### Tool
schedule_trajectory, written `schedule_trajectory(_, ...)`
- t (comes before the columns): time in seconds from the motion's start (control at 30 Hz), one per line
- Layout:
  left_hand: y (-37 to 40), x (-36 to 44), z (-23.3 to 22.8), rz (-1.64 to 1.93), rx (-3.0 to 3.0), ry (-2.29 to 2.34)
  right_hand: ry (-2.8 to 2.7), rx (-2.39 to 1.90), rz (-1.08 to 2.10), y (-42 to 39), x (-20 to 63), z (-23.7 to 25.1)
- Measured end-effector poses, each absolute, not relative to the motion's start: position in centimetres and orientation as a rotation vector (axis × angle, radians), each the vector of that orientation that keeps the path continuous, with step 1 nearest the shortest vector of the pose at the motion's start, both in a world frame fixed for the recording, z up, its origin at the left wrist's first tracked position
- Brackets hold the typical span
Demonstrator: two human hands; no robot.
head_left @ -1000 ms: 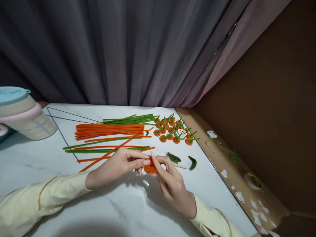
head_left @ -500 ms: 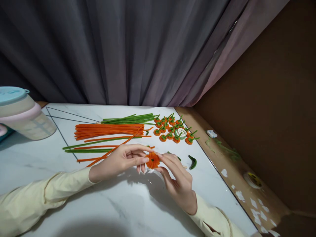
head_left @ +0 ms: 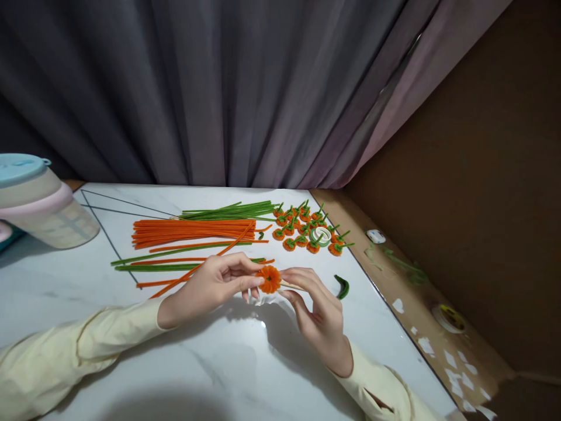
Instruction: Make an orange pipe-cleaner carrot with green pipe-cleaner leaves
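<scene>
In front and to the right of the orange bundle [head_left: 193,233], the left hand [head_left: 213,290] pinched the orange flower [head_left: 270,278], probably for steadiness, while the right hand [head_left: 321,313] curved beside it, its grip unclear.

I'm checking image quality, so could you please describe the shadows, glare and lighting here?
Head view: soft shadows lie on the white tabletop below the hands, with a small bright glint; head view: the brown surface at right is dim.

Bright orange flower [head_left: 270,282] (dark-centred).
</scene>
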State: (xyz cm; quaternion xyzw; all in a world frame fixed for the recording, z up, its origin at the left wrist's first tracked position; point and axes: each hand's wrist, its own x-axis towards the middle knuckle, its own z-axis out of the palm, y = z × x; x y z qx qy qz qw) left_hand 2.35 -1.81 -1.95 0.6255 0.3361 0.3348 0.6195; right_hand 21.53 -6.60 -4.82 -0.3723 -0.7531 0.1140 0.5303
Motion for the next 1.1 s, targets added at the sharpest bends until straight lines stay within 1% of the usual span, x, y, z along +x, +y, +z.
schedule_trajectory(0.33,-2.0,2.2,-2.1,0.702,1.543,0.777,-1.808,-0.922,0.247,-6.7,21.3,-4.7)
schedule_trajectory(0.47,-1.7,1.7,-1.9,0.646,1.702,0.742,-1.785,-0.918,0.199,-6.6,21.5,-4.8)
schedule_trajectory(0.6,-1.2,1.3,-1.6,0.617,1.854,0.695,-1.782,-0.907,0.244,-6.5,21.8,-4.8)
schedule_trajectory(0.8,-1.4,1.5,-1.4,0.673,1.763,0.761,-1.752,-0.883,0.293,-6.6,21.9,-4.8)
schedule_trajectory(1.1,-1.4,1.3,-1.3,0.660,1.795,0.667,-1.760,-0.834,0.332,-7.0,21.6,-4.7)
